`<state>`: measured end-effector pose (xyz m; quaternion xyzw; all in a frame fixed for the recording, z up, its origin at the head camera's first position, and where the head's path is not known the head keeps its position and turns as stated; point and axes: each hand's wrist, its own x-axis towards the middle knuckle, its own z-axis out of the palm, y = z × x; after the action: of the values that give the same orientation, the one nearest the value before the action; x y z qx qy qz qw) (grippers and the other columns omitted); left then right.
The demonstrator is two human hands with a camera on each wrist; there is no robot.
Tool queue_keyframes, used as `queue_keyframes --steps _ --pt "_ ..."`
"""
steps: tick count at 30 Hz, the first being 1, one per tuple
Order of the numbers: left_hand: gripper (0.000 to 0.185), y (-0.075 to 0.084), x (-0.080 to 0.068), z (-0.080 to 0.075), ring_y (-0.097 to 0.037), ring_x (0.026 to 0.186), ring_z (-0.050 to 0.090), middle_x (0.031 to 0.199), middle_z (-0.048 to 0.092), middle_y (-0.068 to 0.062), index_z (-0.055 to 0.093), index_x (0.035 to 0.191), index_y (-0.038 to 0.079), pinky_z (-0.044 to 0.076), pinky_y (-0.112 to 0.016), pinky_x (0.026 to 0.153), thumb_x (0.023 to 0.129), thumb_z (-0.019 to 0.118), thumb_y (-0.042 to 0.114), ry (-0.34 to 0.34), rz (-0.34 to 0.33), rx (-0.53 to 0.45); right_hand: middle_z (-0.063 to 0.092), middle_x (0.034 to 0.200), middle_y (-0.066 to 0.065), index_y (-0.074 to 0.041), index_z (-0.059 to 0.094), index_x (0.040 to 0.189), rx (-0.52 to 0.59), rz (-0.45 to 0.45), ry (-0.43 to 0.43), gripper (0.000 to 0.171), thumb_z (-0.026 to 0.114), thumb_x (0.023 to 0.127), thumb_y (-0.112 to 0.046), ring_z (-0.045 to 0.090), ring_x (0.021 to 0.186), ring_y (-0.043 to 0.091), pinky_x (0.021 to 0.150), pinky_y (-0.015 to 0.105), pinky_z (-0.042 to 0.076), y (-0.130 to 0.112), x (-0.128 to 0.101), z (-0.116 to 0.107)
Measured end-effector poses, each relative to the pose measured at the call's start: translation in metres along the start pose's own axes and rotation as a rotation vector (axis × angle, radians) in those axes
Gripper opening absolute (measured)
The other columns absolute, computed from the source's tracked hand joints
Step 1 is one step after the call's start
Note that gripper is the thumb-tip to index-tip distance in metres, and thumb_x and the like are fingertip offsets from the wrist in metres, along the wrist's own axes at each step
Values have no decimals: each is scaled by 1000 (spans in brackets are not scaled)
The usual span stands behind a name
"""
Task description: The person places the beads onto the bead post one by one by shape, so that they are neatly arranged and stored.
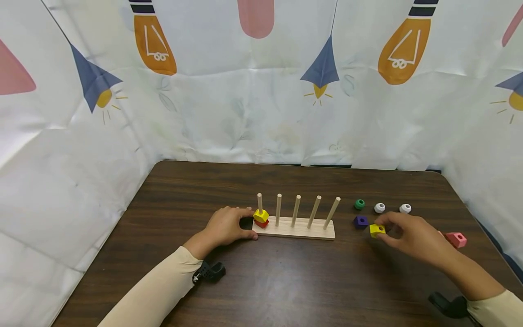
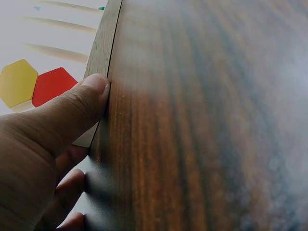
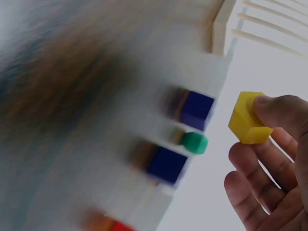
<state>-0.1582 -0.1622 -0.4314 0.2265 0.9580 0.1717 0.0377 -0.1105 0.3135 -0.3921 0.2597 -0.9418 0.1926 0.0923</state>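
Looking down from the head camera, I see my left hand [image 1: 229, 227] resting on the dark wooden table [image 1: 261, 281] with thumb and fingers curled against the left end of the pale wooden peg board [image 1: 298, 229]; the left wrist view shows the thumb pressed flat on that end edge, so the hand braces the board and grips it lightly from the side. Five upright wooden pegs stand in a row on the board. On the leftmost peg [image 1: 259, 200] a yellow hexagonal wooden bead [image 1: 260, 215] sits on top of a red bead [image 1: 262, 223].

My right hand [image 1: 412, 236] is well apart from the left, to the right of the board. It pinches a yellow hexagonal block [image 1: 377, 230] between thumb and fingertips; the right wrist view shows it clear of the surface. Just beside it lies a purple square bead [image 1: 360, 221], with a green round bead [image 1: 359, 204] behind. Two white round beads [image 1: 379, 207] lie further right, and a pink square block [image 1: 456, 239] rests beyond the hand.
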Motion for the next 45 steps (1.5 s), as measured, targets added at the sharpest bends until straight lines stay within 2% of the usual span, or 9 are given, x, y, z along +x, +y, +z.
queue_keyframes --steps 4,11,16,23,31,38,45 --pt "68 -1 0 1 -34 118 65 136 66 -5 70 134 17 50 -53 95 78 86 53 -2 -3 0 67 91 -15 -21 72 106 -19 -9 15 35 90 78 -12 62 74 6 59 27 48 -10 9 -6" --pt "68 -2 1 2 -35 119 64 137 65 -5 70 134 17 50 -53 95 78 86 53 2 -5 -2 71 96 -12 -19 73 108 -34 28 22 31 89 80 -15 66 80 11 66 32 54 -21 23 -15" --pt "69 -2 3 1 -35 118 65 137 65 -6 70 134 17 51 -53 94 78 86 54 2 -6 -4 69 94 -13 -18 72 108 -23 -30 74 33 89 79 -13 63 77 7 63 30 52 -27 32 -21" --pt "69 -2 3 0 -34 119 64 137 65 -6 70 134 17 50 -54 95 78 86 55 -5 3 4 70 98 -10 -17 73 109 -44 -95 119 38 91 76 -11 63 80 8 66 37 53 -35 44 -28" --pt "69 -3 3 0 -34 118 65 137 65 -5 70 134 18 51 -54 94 78 85 55 -8 -4 3 71 99 -7 -12 72 111 0 -159 156 42 91 73 -5 64 78 6 66 28 54 -46 55 -37" --pt "70 -2 2 1 -35 118 65 137 65 -5 70 134 17 51 -53 93 78 86 55 -9 -12 -9 71 97 -10 -14 73 112 27 -181 168 43 91 74 -5 62 76 3 66 18 49 -53 64 -41" --pt "69 -3 2 1 -34 118 65 137 65 -5 70 134 18 51 -53 93 78 86 54 -5 -6 -12 72 102 -9 -16 73 113 59 -220 189 44 90 75 -3 64 77 9 68 18 49 -60 70 -45"
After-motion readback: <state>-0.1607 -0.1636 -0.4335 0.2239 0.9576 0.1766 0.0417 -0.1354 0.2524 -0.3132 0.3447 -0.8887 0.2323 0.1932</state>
